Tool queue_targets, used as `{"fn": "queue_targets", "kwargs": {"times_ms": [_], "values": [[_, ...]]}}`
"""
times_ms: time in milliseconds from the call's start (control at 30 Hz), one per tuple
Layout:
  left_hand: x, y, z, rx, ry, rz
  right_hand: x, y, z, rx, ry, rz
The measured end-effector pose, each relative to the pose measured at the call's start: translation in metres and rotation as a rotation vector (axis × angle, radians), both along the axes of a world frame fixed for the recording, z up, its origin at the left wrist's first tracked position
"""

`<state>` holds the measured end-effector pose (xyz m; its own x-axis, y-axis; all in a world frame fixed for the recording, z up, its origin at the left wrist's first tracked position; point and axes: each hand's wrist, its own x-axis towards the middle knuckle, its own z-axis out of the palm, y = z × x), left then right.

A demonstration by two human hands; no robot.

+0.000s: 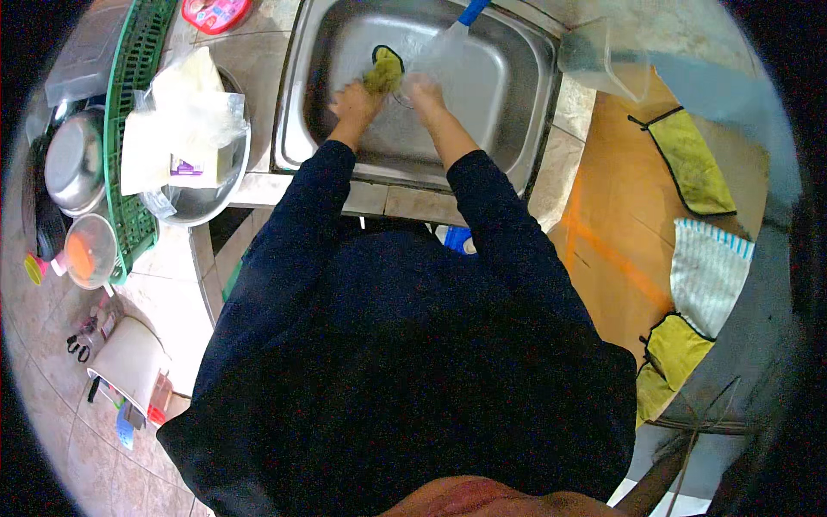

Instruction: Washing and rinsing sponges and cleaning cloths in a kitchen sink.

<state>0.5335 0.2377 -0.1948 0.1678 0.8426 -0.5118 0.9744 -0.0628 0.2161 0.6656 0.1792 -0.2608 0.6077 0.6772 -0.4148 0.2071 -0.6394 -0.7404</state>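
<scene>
Both hands are over a stainless steel sink (pixel 504 129). My left hand (pixel 357 103) grips a yellow-green cloth with dark edging (pixel 386 70), which stands up above the fingers. Close beside it on the right, my right hand (pixel 423 94) is blurred, with curled fingers; a thin, clear round rim shows by its fingertips, but what it belongs to and whether the hand holds it cannot be told. A blue-ended faucet (pixel 475 11) is at the sink's top, with a whitish spray or stream below it, just right of my right hand.
Left of the sink, a metal bowl (pixel 242 174) holds white packages, beside a green plastic basket (pixel 116 148) and a metal pot (pixel 74 161). A red-lidded tub (pixel 215 13) lies above. At right are a clear plastic container (pixel 601 58), a yellow-green cloth (pixel 694 165) and a striped cloth (pixel 707 278).
</scene>
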Motion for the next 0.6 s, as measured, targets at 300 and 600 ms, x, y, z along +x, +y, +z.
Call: {"fn": "queue_targets", "kwargs": {"times_ms": [300,600], "values": [[0.028,-0.055,0.022,0.249,-0.511,-0.349,-0.021,-0.019,0.072,0.258,1.140,-0.456],[0.011,-0.088,0.040,0.154,-1.136,-0.004,-0.005,-0.023,0.064,0.241,1.191,-0.452]]}}
